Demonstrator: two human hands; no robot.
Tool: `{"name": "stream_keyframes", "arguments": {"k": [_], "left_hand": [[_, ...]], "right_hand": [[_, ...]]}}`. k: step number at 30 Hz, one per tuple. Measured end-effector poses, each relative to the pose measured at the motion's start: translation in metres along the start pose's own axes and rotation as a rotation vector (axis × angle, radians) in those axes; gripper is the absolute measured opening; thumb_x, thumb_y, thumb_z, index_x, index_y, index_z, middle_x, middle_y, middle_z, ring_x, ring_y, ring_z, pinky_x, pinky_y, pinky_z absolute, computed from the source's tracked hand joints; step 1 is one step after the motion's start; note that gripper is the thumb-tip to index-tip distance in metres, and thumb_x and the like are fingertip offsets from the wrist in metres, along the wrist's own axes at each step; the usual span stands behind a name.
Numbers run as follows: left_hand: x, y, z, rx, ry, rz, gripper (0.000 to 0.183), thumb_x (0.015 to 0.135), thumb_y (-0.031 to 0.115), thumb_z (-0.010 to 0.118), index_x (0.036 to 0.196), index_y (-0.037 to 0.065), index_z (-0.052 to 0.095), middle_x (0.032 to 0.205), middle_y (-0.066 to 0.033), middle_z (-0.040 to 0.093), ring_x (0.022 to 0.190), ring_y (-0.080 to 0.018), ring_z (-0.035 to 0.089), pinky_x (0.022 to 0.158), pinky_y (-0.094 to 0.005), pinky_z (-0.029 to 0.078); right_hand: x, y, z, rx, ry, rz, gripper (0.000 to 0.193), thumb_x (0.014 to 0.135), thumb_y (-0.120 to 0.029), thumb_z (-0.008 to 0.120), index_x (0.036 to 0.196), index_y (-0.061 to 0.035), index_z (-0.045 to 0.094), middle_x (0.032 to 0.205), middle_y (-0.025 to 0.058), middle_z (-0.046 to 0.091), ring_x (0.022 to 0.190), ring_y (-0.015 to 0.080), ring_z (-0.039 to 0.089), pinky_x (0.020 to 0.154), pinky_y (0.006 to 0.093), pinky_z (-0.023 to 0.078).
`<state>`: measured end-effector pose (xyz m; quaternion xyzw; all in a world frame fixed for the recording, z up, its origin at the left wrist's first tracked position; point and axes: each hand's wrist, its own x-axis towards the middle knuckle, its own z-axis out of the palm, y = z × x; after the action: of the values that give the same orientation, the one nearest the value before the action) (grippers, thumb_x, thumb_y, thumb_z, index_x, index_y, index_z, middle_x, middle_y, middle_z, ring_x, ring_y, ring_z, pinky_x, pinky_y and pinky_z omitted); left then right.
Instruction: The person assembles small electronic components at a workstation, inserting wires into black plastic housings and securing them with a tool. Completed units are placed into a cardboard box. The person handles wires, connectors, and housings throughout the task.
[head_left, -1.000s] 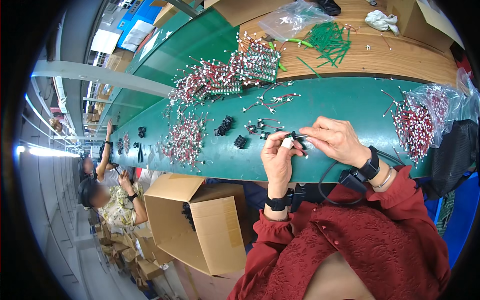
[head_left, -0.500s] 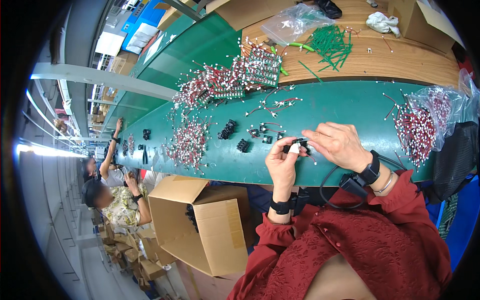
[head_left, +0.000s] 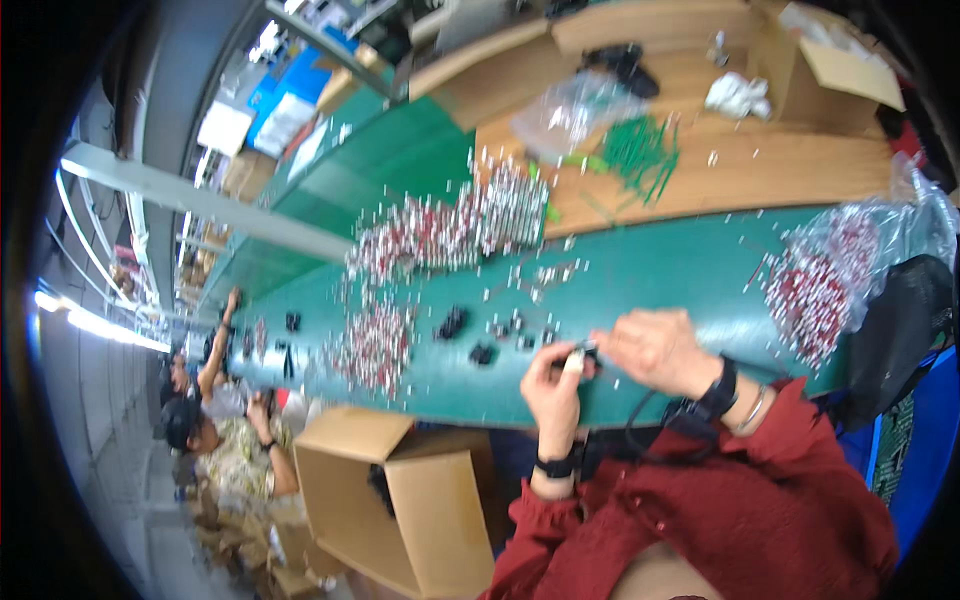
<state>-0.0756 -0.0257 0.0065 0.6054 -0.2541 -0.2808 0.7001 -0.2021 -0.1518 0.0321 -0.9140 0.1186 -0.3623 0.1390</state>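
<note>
My left hand (head_left: 553,392) is closed, thumb and fingertips pinching a small black plastic part (head_left: 588,366). Something white shows at that thumb's tip; blur hides whether it is a wrap or a connector. My right hand (head_left: 652,350) meets it from the right, its fingertips closed together at the part's upper edge; what they pinch is hidden. Just left of my hands lie several small black parts (head_left: 524,342) and loose red-and-white connector wires (head_left: 556,272) on the green work surface (head_left: 640,240). Farther left are a cluster of black parts (head_left: 452,322) and another black piece (head_left: 482,354).
Heaped wires (head_left: 372,350) lie left, below wired boards (head_left: 460,225). A clear bag (head_left: 855,240) of wires and a black bag (head_left: 895,325) stand right. Green strips (head_left: 642,155) lie on the wooden board (head_left: 560,195). An open carton (head_left: 440,525) stands below; co-workers (head_left: 230,440) sit left.
The whole view has shifted and blurred, so the bench sits lower in it. My hands remain together at the small black part, with the fingers only slightly moved.
</note>
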Motion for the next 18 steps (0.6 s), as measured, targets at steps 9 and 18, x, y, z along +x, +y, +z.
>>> {"name": "stream_keyframes", "arguments": {"k": [9,18], "left_hand": [[0.002,-0.008,-0.004,-0.208,-0.041,0.001,0.017,0.083,-0.01,0.053,0.098,-0.004,0.057,0.084,-0.0108,0.061,0.069,-0.0186,0.063,0.061,-0.0278,0.054],[0.006,-0.002,0.002,-0.252,-0.036,-0.029,0.019,0.083,-0.01,0.055,0.102,-0.006,0.056,0.088,-0.0122,0.061,0.07,-0.0184,0.064,0.063,-0.0284,0.055]], "right_hand": [[-0.001,-0.001,0.0,0.103,0.004,0.057,0.019,0.079,-0.02,0.067,0.097,-0.0124,0.066,0.07,-0.001,0.055,0.066,0.0155,0.06,0.047,0.0305,0.046],[0.004,-0.002,-0.006,0.11,0.003,0.084,0.015,0.08,-0.021,0.067,0.092,-0.0113,0.066,0.073,-0.0005,0.058,0.067,0.0171,0.061,0.05,0.0317,0.047]]}}
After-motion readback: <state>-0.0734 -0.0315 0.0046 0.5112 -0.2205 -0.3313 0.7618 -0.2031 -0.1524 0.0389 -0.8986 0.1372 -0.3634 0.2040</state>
